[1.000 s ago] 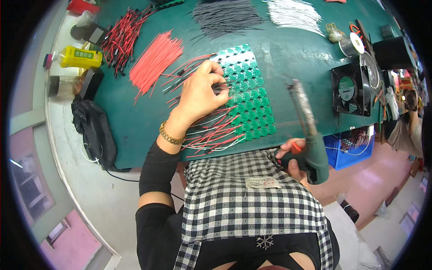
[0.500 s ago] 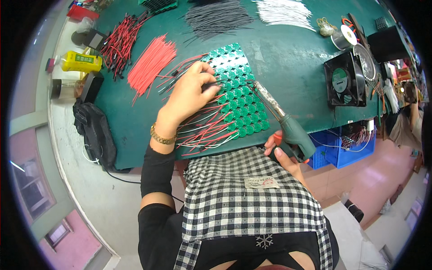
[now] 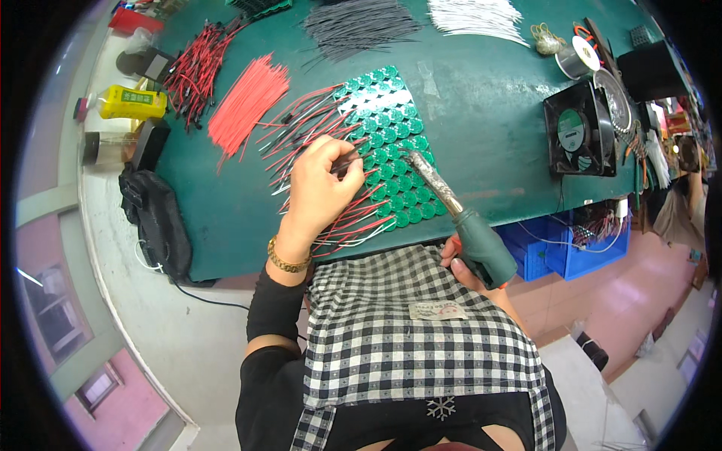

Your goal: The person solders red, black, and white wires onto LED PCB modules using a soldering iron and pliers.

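Observation:
My left hand (image 3: 322, 183) is pinched on a thin dark wire (image 3: 347, 158), held at the left edge of a panel of round green circuit boards (image 3: 406, 183). Red, black and white wires (image 3: 353, 225) stick out to the left from the panel, some of them passing behind this hand. My right hand (image 3: 464, 269) is wrapped round the handle of a green soldering gun (image 3: 485, 248). Its long metal barrel points up and left, with the bent tip over the boards, a little right of the left fingertips.
Bundles of red wires (image 3: 248, 105), black wires (image 3: 361, 28) and white wires (image 3: 477, 19) lie beyond the panel. A black fan (image 3: 579, 131) and a solder spool (image 3: 577, 59) stand at the right. On the left are a yellow bottle (image 3: 131, 102) and a black bag (image 3: 158, 222).
My left hand has moved nearer and slightly right along the panel's edge, uncovering more wires behind it. The soldering gun has shifted left, its tip now lower over the boards.

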The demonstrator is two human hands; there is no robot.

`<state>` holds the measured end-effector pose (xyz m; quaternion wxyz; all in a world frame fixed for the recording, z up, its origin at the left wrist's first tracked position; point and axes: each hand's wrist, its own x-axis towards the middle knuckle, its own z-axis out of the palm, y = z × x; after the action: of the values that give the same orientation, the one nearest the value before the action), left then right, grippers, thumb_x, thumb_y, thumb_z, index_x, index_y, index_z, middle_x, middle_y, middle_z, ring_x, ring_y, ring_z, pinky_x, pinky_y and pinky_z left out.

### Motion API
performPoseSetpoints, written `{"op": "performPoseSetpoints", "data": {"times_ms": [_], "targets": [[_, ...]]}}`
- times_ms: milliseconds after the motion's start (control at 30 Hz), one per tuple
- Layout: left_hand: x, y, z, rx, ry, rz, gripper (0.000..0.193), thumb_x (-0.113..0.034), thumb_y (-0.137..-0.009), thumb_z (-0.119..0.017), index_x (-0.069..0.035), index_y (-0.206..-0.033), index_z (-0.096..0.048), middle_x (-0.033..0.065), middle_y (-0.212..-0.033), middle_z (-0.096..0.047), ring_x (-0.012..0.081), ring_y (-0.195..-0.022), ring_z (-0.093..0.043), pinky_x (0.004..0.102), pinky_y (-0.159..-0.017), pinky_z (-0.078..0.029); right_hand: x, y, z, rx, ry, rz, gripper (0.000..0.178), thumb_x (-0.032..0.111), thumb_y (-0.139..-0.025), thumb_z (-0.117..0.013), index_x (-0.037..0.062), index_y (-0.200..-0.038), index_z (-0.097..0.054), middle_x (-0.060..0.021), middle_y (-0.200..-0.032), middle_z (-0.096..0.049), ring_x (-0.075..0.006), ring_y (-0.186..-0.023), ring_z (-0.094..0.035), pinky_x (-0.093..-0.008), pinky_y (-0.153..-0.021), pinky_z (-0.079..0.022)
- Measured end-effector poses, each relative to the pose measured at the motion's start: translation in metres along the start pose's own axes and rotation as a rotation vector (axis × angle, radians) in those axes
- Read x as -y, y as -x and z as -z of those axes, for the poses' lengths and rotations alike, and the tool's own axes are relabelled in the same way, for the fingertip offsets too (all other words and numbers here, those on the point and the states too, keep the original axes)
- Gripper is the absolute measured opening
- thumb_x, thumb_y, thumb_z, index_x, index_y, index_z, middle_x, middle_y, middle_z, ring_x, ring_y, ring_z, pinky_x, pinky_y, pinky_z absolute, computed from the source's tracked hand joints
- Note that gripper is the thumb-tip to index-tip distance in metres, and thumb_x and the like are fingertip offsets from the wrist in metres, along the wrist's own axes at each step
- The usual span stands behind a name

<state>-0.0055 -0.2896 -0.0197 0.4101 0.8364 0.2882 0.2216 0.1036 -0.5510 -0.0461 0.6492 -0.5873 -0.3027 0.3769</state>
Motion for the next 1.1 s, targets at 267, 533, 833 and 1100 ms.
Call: {"op": "performPoseSetpoints", "data": {"times_ms": [267,533,833,1100], "targets": [[0.000,-0.002,-0.002,0.002,-0.038,0.030,0.008,-0.003,-0.072,-0.065,0.001,-0.079,-0.062,0.0089,-0.077,-0.062,0.0186,-0.066,-0.061,0.0291,-0.060,-0.049,-0.015,0.001,0.005,0.126,0.074,0.009,0.038,0.008,-0.083,-0.065,0.0022,-0.118,-0.052,-0.0120,-0.090,-0.059,-0.0148,-0.075,-0.058,-0.0285,-0.067,-0.051],[-0.002,-0.003,0.001,0.016,-0.031,-0.009,0.008,-0.003,-0.071,-0.066,0.001,-0.078,-0.063,0.0053,-0.073,-0.059,0.0120,-0.061,-0.056,0.0250,-0.056,-0.045,-0.014,0.000,0.004,0.125,0.080,-0.021,0.037,0.010,-0.083,-0.066,0.0022,-0.116,-0.052,-0.0099,-0.088,-0.060,-0.0135,-0.073,-0.058,-0.0278,-0.067,-0.051],[0.000,-0.003,-0.001,-0.009,-0.002,-0.015,0.007,-0.003,-0.071,-0.067,0.000,-0.074,-0.063,0.0024,-0.070,-0.059,0.0080,-0.058,-0.050,0.0226,-0.054,-0.041,-0.012,-0.003,0.003,0.146,0.233,0.031,0.032,0.009,-0.082,-0.064,0.0012,-0.111,-0.054,-0.0069,-0.087,-0.060,-0.0119,-0.074,-0.057,-0.0279,-0.068,-0.049],[0.001,-0.003,-0.002,-0.023,-0.012,-0.020,0.007,-0.003,-0.070,-0.068,0.000,-0.074,-0.063,0.0025,-0.070,-0.059,0.0079,-0.058,-0.051,0.0224,-0.054,-0.041,0.004,-0.009,-0.003,0.118,0.185,-0.041,0.031,0.008,-0.081,-0.064,0.0010,-0.110,-0.055,-0.0049,-0.091,-0.059,-0.0112,-0.075,-0.055,-0.0272,-0.068,-0.047]]}}
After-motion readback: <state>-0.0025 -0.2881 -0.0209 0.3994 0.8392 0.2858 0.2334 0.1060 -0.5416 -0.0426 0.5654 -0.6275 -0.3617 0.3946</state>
